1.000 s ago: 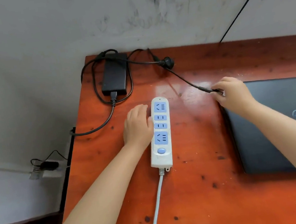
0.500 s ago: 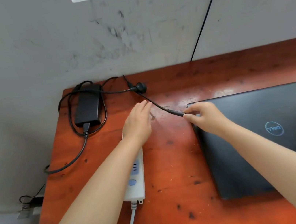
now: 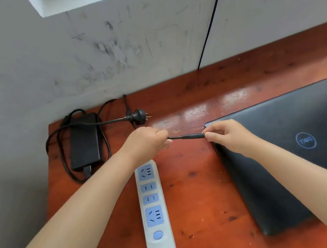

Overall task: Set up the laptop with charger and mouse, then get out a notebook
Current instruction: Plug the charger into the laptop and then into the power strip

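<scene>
A closed black laptop (image 3: 301,145) lies on the right of the red-brown table (image 3: 200,203). The black charger brick (image 3: 84,144) sits at the far left corner with its cable looped around it. Its wall plug (image 3: 138,116) lies loose beside it. My left hand (image 3: 144,145) grips the thin charger cable. My right hand (image 3: 228,135) pinches the cable's barrel connector (image 3: 192,136) right at the laptop's left rear corner. The cable stretches straight between the two hands. No mouse or notebook is in view.
A white power strip (image 3: 153,208) with blue sockets lies between my forearms, its cord running off the near edge. A scuffed grey wall (image 3: 104,47) backs the table, with a thin black wire (image 3: 212,16) running down it. The table's left edge is beside the charger.
My left hand left the power strip, reached forward and closed on the charger cable. My right hand kept the connector by the laptop's corner. The view shifted right and up.
</scene>
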`<state>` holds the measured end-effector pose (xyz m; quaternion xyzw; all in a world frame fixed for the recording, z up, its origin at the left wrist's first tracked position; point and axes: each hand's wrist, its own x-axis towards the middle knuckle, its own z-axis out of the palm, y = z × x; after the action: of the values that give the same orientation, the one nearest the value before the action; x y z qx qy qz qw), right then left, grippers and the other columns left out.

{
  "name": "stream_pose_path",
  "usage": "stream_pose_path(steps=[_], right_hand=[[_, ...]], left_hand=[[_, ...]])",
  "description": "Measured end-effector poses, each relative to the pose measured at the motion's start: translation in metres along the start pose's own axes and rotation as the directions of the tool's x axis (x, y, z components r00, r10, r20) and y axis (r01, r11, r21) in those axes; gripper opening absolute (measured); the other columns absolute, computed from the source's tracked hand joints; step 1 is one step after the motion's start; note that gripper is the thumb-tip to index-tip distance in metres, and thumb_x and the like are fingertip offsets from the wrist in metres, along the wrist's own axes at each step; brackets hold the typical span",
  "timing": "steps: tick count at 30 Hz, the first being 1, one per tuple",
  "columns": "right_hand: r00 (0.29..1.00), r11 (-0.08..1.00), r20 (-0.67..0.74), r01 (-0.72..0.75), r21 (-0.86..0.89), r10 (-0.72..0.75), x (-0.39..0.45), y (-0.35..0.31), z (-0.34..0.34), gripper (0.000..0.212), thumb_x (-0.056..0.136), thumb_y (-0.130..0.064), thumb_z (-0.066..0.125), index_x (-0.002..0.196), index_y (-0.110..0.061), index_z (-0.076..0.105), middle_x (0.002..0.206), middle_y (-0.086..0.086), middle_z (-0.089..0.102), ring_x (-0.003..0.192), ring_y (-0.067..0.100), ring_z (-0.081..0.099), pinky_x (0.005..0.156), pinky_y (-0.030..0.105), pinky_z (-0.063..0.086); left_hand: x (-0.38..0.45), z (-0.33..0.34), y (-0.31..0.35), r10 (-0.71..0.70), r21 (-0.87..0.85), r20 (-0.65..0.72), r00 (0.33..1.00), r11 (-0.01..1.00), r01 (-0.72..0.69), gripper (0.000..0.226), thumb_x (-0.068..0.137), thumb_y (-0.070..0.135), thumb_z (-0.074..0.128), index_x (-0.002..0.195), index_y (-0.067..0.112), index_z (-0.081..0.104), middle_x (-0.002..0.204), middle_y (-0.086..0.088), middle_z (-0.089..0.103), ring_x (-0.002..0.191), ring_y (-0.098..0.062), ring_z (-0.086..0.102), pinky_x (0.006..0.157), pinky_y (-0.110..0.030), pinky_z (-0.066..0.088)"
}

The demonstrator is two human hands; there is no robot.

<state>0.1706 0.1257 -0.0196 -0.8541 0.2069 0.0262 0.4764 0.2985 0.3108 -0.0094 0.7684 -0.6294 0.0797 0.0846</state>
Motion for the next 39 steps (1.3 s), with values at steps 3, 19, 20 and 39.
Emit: stream_pose_path(steps=[3, 19, 20, 39], right_hand=[[0.999, 0.998, 0.019, -0.044, 0.049, 0.043, -0.008, 0.005, -0.009, 0.015, 0.086, -0.006, 0.057, 0.095, -0.006, 0.069, 0.072, -0.013, 0.062, 0.056, -0.012, 0.057, 0.055, -0.003, 0.042], [0.993, 0.822, -0.083, 0.025, -0.569, -0.087, -0.02, 0.039, -0.02, 0.032, 0.085, -0.003, 0.053, 0.116, 0.002, 0.056, 0.126, 0.019, 0.056, 0.122, 0.035, 0.045, 0.103, 0.045, 0.035], [0.991, 0.813, -0.083, 0.034, -0.581, -0.101, -0.018, 0.039, -0.018, 0.033, 0.085, -0.003, 0.054, 0.117, 0.002, 0.056, 0.128, 0.019, 0.055, 0.123, 0.035, 0.044, 0.103, 0.045, 0.034], [0.995, 0.707, -0.074, -0.009, -0.708, -0.061, 0.008, 0.05, 0.005, 0.046, 0.096, -0.021, 0.031, 0.141, -0.013, 0.026, 0.154, 0.006, 0.021, 0.144, 0.023, 0.009, 0.115, 0.051, 0.003]], left_hand=[[-0.003, -0.008, 0.022, 0.021, 0.027, 0.005, 1.0, 0.999, -0.021, 0.033, 0.066, 0.017, 0.069, 0.044, 0.004, 0.05, 0.03, -0.009, 0.046, 0.022, -0.022, 0.042, 0.026, -0.014, 0.031], [-0.002, 0.045, 0.069, -0.283, -0.073, 0.432, 0.856, 0.935, 0.346, 0.025, 0.098, 0.032, 0.037, 0.106, 0.014, 0.053, 0.096, -0.012, 0.07, 0.091, -0.033, 0.061, 0.076, -0.034, 0.035], [0.0, 0.047, 0.072, -0.305, -0.102, 0.402, 0.864, 0.922, 0.373, 0.024, 0.098, 0.031, 0.037, 0.109, 0.013, 0.051, 0.095, -0.013, 0.07, 0.089, -0.035, 0.061, 0.073, -0.035, 0.037], [0.021, 0.067, 0.049, -0.471, -0.249, 0.264, 0.842, 0.81, 0.531, 0.028, 0.096, 0.023, 0.044, 0.112, 0.008, 0.061, 0.11, -0.011, 0.058, 0.11, -0.027, 0.045, 0.077, -0.039, 0.043]])
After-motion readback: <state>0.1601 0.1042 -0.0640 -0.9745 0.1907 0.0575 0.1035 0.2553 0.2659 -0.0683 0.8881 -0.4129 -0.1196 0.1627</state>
